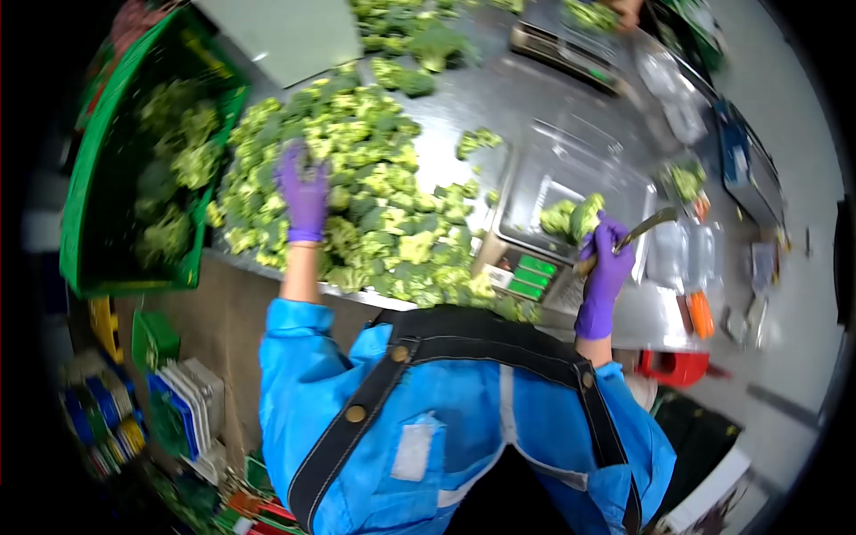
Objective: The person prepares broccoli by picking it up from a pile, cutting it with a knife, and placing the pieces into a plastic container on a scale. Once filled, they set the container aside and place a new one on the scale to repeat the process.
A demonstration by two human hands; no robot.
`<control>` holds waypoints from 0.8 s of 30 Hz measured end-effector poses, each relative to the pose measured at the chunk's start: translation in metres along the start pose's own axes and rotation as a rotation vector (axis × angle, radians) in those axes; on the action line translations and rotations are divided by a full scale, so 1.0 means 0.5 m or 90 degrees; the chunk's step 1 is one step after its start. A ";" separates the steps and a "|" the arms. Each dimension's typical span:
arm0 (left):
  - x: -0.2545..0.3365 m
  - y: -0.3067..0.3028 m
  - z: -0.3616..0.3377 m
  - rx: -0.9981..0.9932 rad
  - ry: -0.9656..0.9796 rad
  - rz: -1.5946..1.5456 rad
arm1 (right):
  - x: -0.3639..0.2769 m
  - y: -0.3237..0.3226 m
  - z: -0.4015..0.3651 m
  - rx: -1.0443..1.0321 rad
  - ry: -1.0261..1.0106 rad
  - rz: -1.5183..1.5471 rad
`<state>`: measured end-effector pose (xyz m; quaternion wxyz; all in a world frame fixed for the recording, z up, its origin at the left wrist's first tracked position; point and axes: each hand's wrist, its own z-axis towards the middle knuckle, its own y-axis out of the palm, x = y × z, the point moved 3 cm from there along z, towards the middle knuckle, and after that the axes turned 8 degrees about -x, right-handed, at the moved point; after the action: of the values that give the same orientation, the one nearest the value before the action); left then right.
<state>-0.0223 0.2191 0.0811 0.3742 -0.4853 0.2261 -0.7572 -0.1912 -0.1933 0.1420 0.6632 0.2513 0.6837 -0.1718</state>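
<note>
My left hand (305, 193), in a purple glove, reaches into a broad heap of cut broccoli florets (383, 178), its fingers apart among the pieces. In a matching glove, my right hand (609, 263) is closed around a knife (655, 223), whose curved end points up and to the right. A broccoli floret (587, 214) is right at this hand's fingertips, over a clear plastic tray (535, 214). Another floret (557, 217) lies in the tray. Under the tray is a weighing scale (499, 254) with green display panels.
A green crate (85, 223) with larger broccoli pieces stands at left. A second scale (566, 58) is at the back, near a person's hand (627, 11). Clear plastic containers (685, 254) and an orange object (700, 315) sit at right. A pale board (285, 36) is upper left.
</note>
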 end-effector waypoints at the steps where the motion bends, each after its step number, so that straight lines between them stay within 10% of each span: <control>1: -0.105 -0.015 0.020 0.109 -0.003 0.039 | -0.011 -0.031 0.008 0.042 -0.010 0.003; 4: -0.263 -0.062 0.041 -0.031 -0.067 0.458 | -0.013 -0.094 0.014 0.109 -0.045 -0.015; 5: -0.288 -0.062 0.046 -0.166 -0.184 0.241 | -0.011 -0.102 0.012 0.123 -0.057 -0.011; 15: -0.223 -0.088 0.026 0.060 -0.137 -0.007 | 0.011 -0.105 0.017 0.101 -0.021 -0.144; 17: -0.167 -0.098 0.031 0.106 -0.167 -0.329 | 0.010 -0.113 0.020 0.092 0.017 -0.226; 24: 0.061 -0.057 0.003 -0.124 -0.200 -0.635 | 0.020 -0.134 0.027 0.104 0.048 -0.509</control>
<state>-0.0387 0.2127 0.1193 -0.0485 -0.6739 -0.0215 -0.7369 -0.2183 -0.2545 0.1248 0.4967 0.0238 0.7356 -0.4601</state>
